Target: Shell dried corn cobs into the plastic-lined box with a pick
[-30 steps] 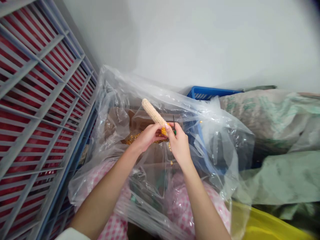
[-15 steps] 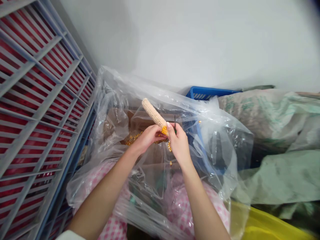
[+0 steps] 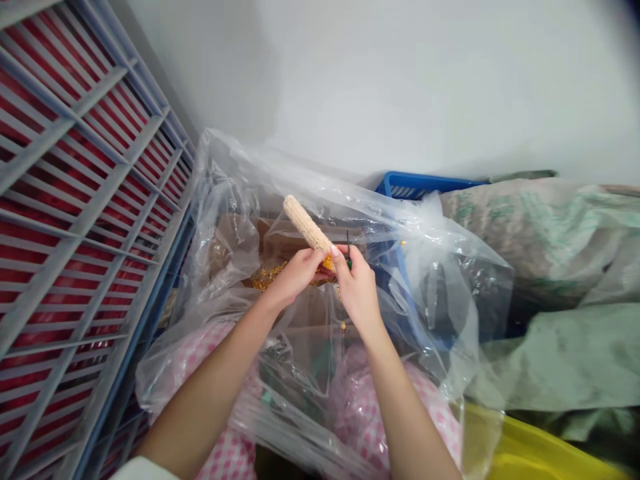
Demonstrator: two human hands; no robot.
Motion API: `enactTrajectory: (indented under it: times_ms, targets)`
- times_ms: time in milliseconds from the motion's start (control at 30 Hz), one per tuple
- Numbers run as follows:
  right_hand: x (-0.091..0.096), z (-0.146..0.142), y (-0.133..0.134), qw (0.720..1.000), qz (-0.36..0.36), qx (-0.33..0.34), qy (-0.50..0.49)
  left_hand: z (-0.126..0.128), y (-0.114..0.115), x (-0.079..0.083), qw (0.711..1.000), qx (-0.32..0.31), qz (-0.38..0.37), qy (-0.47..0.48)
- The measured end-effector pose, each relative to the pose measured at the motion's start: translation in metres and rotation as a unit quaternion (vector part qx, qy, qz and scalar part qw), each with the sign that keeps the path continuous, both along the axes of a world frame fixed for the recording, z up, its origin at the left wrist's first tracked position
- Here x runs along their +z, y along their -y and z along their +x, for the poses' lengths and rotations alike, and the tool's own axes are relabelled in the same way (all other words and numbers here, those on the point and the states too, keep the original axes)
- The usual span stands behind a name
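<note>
Bare forearms, one white sleeve showing.

Left forearm (image 3: pixel 205 400) and right forearm (image 3: pixel 415 420) uncovered; white cuff (image 3: pixel 143 469) at the lower edge, on the left arm only. Left hand (image 3: pixel 295 280) and right hand (image 3: pixel 357 290) bare, with pale fingernails (image 3: pixel 334 251).

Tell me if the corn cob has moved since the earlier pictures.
No, the corn cob sits about where it did against the blue crate.
</note>
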State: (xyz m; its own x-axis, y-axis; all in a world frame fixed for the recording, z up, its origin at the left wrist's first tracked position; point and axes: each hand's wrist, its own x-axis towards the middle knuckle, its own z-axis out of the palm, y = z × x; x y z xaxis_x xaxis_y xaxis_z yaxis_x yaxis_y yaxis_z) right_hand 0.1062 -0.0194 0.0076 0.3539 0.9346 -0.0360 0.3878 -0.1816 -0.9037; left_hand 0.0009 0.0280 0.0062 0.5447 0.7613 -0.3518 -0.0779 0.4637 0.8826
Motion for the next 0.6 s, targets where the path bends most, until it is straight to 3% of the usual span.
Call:
enactTrajectory:
  times_ms: [300,467,600]
  targets:
    - [-0.004,0.006,-0.004,0.999,-0.011,-0.027,-0.043,0.005,0.003,0.005,1.0,0.022,-0.009,0.003]
    - [-0.006,0.005,-0.003,0.998,-0.002,-0.032,-0.058,0.008,0.006,0.003,0.999,0.022,0.038,-0.025]
    - [-0.007,0.002,-0.002,0.997,-0.003,-0.033,-0.064,0.007,0.006,-0.007,0.98,0.044,0.142,-0.135]
